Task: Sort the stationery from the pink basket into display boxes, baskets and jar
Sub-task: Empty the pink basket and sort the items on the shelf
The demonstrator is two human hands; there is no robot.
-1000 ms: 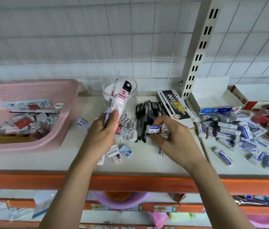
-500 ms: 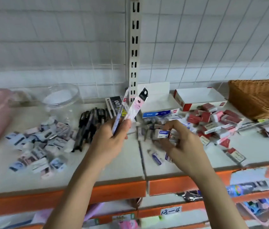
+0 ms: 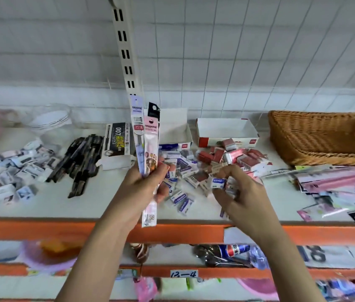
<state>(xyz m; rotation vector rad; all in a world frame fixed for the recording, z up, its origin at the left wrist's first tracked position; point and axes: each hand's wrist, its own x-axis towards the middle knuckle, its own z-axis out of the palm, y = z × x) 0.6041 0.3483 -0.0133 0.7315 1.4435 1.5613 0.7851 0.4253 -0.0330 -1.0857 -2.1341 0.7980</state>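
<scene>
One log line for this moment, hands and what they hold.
left hand: grips two pen packs upright | right hand: pinches erasers | over shelf

Counted on the shelf: two long packets (image 3: pixel 145 147) held upright, one wicker basket (image 3: pixel 324 136), one clear jar (image 3: pixel 50 118), three open display boxes (image 3: pixel 226 129), one heap of black pens (image 3: pixel 80 158). Small erasers, in white-and-blue and red wrappers, too many and too blurred to count.
</scene>
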